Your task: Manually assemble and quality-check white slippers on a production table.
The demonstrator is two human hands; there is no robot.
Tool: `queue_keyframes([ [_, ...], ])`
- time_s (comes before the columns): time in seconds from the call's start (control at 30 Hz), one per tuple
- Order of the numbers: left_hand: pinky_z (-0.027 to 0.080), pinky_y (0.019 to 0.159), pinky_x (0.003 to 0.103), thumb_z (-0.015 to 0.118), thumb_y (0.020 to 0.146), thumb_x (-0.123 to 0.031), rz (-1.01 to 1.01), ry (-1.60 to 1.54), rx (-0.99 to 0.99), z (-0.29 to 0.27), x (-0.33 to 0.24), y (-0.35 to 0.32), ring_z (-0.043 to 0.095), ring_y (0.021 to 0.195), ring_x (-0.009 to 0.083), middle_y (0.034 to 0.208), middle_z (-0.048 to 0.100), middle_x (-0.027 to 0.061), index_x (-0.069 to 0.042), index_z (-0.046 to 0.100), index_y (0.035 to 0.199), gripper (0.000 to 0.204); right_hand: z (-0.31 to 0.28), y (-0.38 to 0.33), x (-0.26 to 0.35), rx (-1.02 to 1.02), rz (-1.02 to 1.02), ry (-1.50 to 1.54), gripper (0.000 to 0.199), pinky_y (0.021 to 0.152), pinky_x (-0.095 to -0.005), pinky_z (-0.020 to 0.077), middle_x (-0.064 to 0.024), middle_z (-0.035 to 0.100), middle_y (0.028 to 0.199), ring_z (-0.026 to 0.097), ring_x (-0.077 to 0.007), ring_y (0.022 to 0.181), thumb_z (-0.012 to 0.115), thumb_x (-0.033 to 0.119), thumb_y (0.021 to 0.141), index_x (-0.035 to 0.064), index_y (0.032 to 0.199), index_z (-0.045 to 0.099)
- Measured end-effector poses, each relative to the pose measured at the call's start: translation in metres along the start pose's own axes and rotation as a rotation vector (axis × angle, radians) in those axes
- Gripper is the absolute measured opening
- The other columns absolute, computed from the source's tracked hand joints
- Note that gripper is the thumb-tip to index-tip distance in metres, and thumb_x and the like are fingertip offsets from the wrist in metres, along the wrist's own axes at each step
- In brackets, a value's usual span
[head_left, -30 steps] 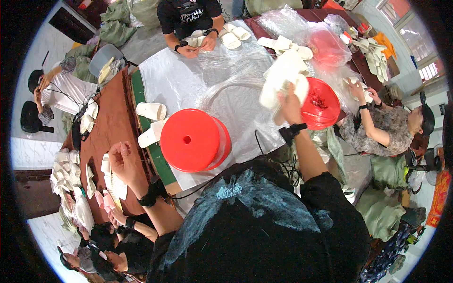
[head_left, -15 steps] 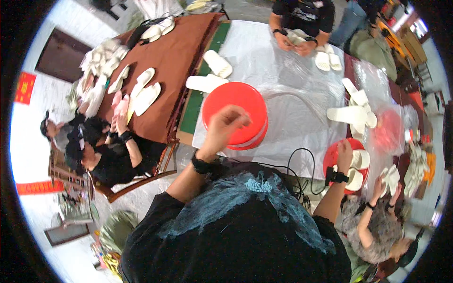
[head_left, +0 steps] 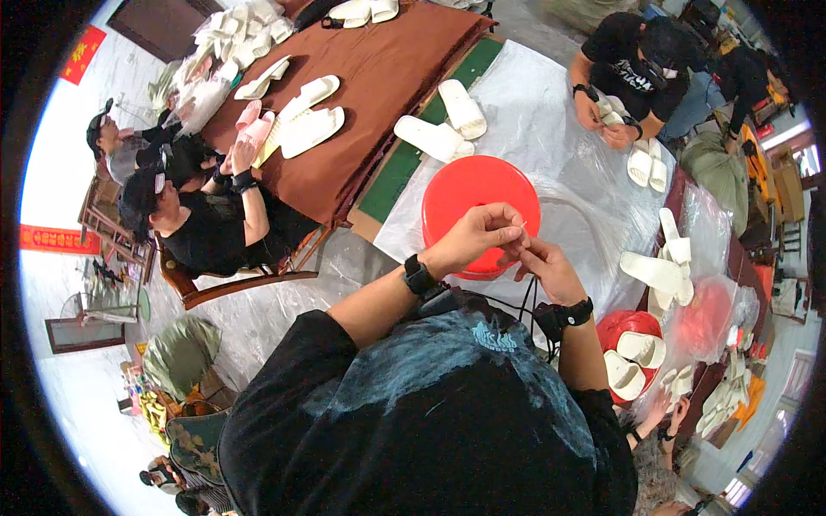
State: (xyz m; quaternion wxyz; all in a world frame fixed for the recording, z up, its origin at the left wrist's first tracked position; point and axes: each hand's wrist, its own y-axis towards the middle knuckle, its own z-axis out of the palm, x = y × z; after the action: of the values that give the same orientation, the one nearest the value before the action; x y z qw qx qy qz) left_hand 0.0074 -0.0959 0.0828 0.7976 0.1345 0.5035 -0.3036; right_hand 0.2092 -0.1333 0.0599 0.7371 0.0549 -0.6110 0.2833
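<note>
Both hands meet over the red stool (head_left: 469,193), fingertips drawn together at one spot. The left hand (head_left: 477,236) curls its fingers toward the right hand (head_left: 544,262), and the two touch at the tips, pinched on something very thin and pale that is too small to tell; it may be a thread or a needle. Each wrist carries a black band. The round red stool stands just under and beyond the hands, its top partly covered by them, at the edge of the surface (head_left: 551,120) spread with clear plastic sheeting.

On that sheeting, just beyond the stool, lie white slippers (head_left: 443,129), a few of them side by side. More white slippers (head_left: 658,262) lie in a loose pile to the right, well apart from the hands. Near the right elbow a red basin (head_left: 624,331) holds further white slippers.

Across the surface a person in black (head_left: 632,73) handles a slipper with both hands. To the left, a brown cloth (head_left: 370,73) covers another part of the surface, with more slippers on it, and a seated person (head_left: 206,215) reaches onto it.
</note>
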Motion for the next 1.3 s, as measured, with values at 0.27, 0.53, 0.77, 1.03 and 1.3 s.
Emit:
queue_keyframes([
  [0.27, 0.051, 0.077, 0.028, 0.059, 0.092, -0.013, 0.015, 0.030, -0.066, -0.072, -0.007, 0.025, 0.062, 0.087, 0.0141, 0.091, 0.064, 0.0055, -0.004, 0.056, 0.096, 0.011, 0.008, 0.032, -0.006, -0.105, 0.109, -0.067, 0.013, 0.056, -0.0229, 0.0445, -0.0049, 0.064, 0.083, 0.059, -0.0107, 0.073, 0.053, 0.015, 0.092, 0.0029, 0.089, 0.058],
  [0.53, 0.050, 0.066, 0.026, 0.062, 0.087, -0.009, -0.064, 0.262, -0.426, -0.217, 0.019, 0.077, 0.063, 0.078, 0.0126, 0.081, 0.065, 0.0052, -0.002, 0.061, 0.091, 0.009, 0.007, -0.008, -0.015, -0.543, 0.073, -0.021, 0.013, 0.048, -0.0210, 0.0406, -0.0055, 0.060, 0.071, 0.063, -0.0146, 0.065, 0.048, 0.015, 0.094, 0.0062, 0.085, 0.052],
  [0.77, 0.047, 0.084, 0.048, 0.071, 0.075, -0.020, -0.065, 1.203, -0.544, -0.340, 0.075, 0.158, 0.061, 0.093, 0.0400, 0.097, 0.064, 0.0231, -0.011, 0.045, 0.122, 0.054, 0.038, -0.083, -0.051, -1.050, 0.119, 0.247, 0.014, 0.044, -0.0211, 0.0389, -0.0040, 0.055, 0.066, 0.052, -0.0116, 0.050, 0.052, 0.020, 0.095, 0.0081, 0.088, 0.051],
  [1.03, 0.046, 0.095, 0.034, 0.066, 0.059, -0.006, -0.150, 0.851, -0.543, -0.397, 0.130, 0.221, 0.060, 0.109, 0.0302, 0.117, 0.062, 0.0204, -0.002, 0.057, 0.124, 0.066, 0.079, -0.122, -0.093, -1.347, 0.024, 0.339, 0.015, 0.047, -0.0232, 0.0388, -0.0036, 0.055, 0.067, 0.048, -0.0109, 0.052, 0.054, 0.020, 0.093, 0.0062, 0.087, 0.052],
  [1.3, 0.055, 0.080, 0.038, 0.053, 0.090, 0.003, -0.067, -0.242, -0.419, -0.353, -0.002, 0.210, 0.063, 0.096, 0.0257, 0.110, 0.061, 0.0142, -0.006, 0.045, 0.133, 0.044, 0.050, -0.102, -0.077, -1.235, -0.038, 0.275, 0.015, 0.051, -0.0226, 0.0357, -0.0013, 0.049, 0.065, 0.046, -0.0103, 0.056, 0.054, 0.018, 0.093, 0.0053, 0.085, 0.053],
])
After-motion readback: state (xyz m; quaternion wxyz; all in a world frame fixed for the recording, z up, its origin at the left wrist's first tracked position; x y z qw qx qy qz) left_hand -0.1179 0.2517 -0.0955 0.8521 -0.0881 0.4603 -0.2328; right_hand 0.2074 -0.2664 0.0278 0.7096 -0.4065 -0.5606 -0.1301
